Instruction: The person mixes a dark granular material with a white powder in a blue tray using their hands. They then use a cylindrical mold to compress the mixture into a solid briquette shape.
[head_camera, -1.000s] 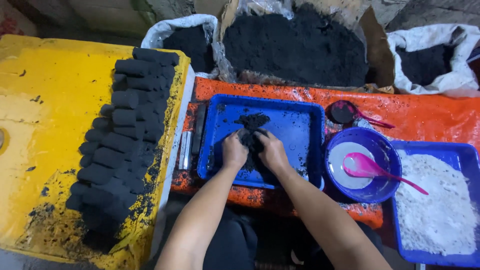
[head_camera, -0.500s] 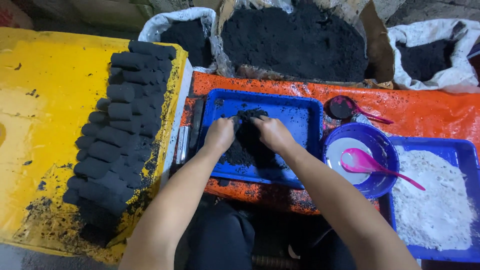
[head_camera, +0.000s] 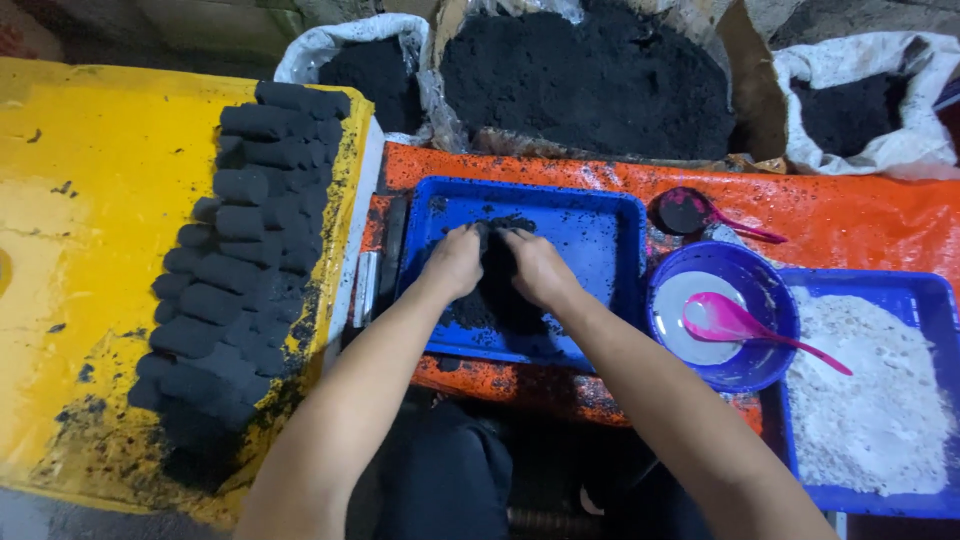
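Note:
My left hand (head_camera: 453, 262) and my right hand (head_camera: 538, 267) lie side by side in a blue tray (head_camera: 595, 245), both pressed around a heap of black powder (head_camera: 492, 285) between them. The fingers curl over the heap's far end. Loose black crumbs dot the tray's floor around the hands.
Rows of black cylindrical briquettes (head_camera: 245, 240) lie on a yellow sheet (head_camera: 90, 220) at left. A purple bowl (head_camera: 760, 300) with a pink spoon (head_camera: 735, 325) and a blue tray of white powder (head_camera: 880, 400) sit right. Sacks of black powder (head_camera: 590, 80) stand behind on orange sheeting (head_camera: 850, 225).
Both hands slid away from me across the tray, pushing the black powder forward, then drew closer together around the heap.

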